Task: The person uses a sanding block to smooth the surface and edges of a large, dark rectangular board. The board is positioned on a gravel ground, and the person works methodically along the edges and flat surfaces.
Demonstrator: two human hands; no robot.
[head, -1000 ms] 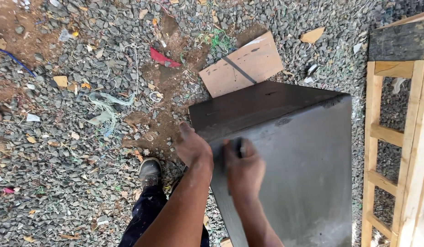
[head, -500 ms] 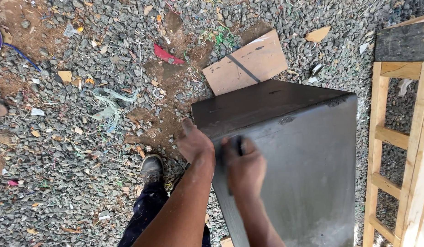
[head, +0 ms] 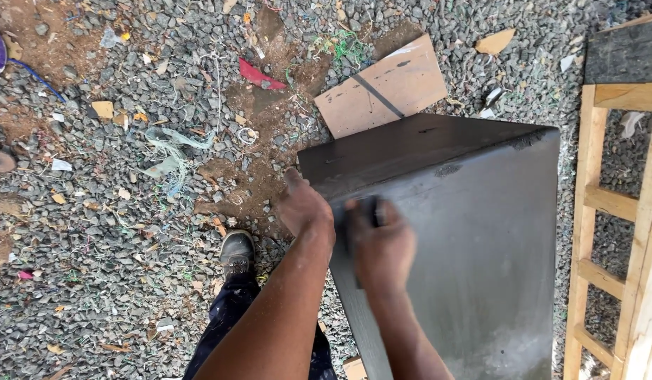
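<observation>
left hand: gripping the near-left edge of the dark panel
right hand: fingers clenching a small dark tool, pressing it on the panel
panel: sitting over gravel, wooden frame right

Gravel ground carries a dark grey panel, a cardboard sheet, a red scrap and a wooden frame

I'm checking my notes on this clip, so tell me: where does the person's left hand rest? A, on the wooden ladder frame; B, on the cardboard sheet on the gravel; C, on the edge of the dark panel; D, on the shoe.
C: the left hand lies on the near left edge of the dark panel, beside the right hand, which presses a dark object on its face.
</observation>
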